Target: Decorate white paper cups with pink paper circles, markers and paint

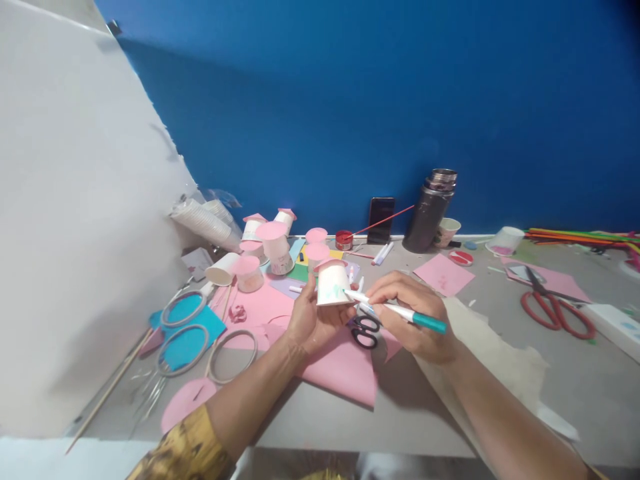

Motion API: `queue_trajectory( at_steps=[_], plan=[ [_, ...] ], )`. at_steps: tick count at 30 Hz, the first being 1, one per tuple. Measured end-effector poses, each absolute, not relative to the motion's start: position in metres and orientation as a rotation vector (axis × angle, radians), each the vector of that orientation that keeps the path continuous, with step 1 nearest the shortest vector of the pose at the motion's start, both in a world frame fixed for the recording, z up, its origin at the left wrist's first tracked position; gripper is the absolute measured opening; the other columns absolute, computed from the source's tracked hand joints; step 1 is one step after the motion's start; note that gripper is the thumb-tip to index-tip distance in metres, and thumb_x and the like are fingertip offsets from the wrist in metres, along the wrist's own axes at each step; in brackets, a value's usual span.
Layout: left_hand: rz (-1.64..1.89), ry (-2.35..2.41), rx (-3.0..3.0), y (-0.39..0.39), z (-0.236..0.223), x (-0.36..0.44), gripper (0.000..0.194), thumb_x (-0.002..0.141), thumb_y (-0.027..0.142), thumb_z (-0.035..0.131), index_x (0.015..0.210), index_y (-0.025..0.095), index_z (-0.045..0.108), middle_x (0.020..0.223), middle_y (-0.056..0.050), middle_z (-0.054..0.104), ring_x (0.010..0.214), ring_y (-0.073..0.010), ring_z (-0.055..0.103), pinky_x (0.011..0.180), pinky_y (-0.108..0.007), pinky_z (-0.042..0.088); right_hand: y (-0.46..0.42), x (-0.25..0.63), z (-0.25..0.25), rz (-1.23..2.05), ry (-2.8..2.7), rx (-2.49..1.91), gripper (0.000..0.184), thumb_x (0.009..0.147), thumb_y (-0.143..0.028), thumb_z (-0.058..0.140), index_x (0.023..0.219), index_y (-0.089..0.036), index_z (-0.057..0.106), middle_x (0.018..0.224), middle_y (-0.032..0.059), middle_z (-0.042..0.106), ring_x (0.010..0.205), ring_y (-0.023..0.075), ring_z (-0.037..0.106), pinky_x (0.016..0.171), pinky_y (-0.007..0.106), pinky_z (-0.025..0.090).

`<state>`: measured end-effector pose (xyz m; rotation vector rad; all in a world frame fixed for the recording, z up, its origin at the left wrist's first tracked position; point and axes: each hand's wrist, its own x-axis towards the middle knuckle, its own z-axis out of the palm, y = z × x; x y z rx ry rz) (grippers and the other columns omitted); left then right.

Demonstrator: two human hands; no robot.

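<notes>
My left hand (313,317) is closed around a white paper cup (331,283), held upside down with a pink paper piece on its top. Green marks show on the cup's lower side. My right hand (413,310) grips a white marker pen (400,311) with a teal back end, and the pen's tip meets the cup wall at the green marks. Just below the cup lie black-handled scissors (365,331) on folded pink paper (340,373). Behind the cup stand several more paper cups (274,250) topped with pink discs.
Embroidery hoops (184,350) and blue paper lie at left, near stacked cups (210,223). At the back are a red paint jar (344,240), a phone (381,220) and a dark flask (431,210). Red-handled scissors (555,310) and a white box (617,330) sit at right.
</notes>
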<state>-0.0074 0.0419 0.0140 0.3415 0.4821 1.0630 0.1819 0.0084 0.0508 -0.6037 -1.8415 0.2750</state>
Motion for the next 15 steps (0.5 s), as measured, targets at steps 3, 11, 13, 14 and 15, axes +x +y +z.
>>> queue_trajectory(
  at_steps=[3,11,13,14,15],
  plan=[
    [1.115,0.506,0.36,0.0396,0.0139,-0.0066,0.042,0.096,0.046,0.059,0.113,0.009,0.068,0.089,-0.014,0.072,0.076,-0.0245,0.07,0.062,-0.034,0.058,0.0076,0.1812,0.0505,0.294,-1.852,-0.579,0.012,0.089,-0.011,0.06,0.089,-0.02,0.068,0.087,0.0077,0.073,0.081,0.0203,0.07,0.071,0.034,0.057],
    [1.058,0.525,0.373,0.0384,0.0146,-0.0065,0.038,0.096,0.042,0.059,0.109,0.008,0.069,0.087,-0.014,0.072,0.073,-0.0241,0.07,0.062,-0.034,0.057,0.0081,0.1862,0.0533,0.306,-1.855,-0.606,0.012,0.089,-0.012,0.061,0.087,-0.02,0.068,0.086,0.0068,0.072,0.079,0.0195,0.069,0.071,0.033,0.056],
    [1.052,0.518,0.362,0.0391,0.0141,-0.0068,0.04,0.097,0.044,0.057,0.11,0.008,0.069,0.086,-0.014,0.071,0.072,-0.024,0.069,0.062,-0.034,0.057,0.0084,0.1865,0.0535,0.334,-1.88,-0.585,0.011,0.09,-0.013,0.061,0.087,-0.021,0.068,0.085,0.0064,0.073,0.078,0.0193,0.069,0.07,0.033,0.056],
    [1.054,0.51,0.36,0.0393,0.0138,-0.0068,0.041,0.097,0.045,0.057,0.111,0.008,0.069,0.085,-0.014,0.071,0.072,-0.0241,0.069,0.061,-0.035,0.056,0.0084,0.1866,0.0538,0.349,-1.893,-0.572,0.011,0.09,-0.013,0.061,0.088,-0.021,0.068,0.085,0.0063,0.073,0.077,0.0191,0.069,0.069,0.033,0.056],
    [1.05,0.499,0.362,0.0395,0.0134,-0.0068,0.043,0.097,0.046,0.056,0.112,0.008,0.069,0.085,-0.014,0.071,0.072,-0.0242,0.068,0.061,-0.035,0.056,0.0084,0.1867,0.0541,0.354,-1.896,-0.572,0.011,0.09,-0.013,0.061,0.088,-0.021,0.068,0.085,0.0063,0.073,0.077,0.0191,0.069,0.069,0.033,0.056]
  ],
)
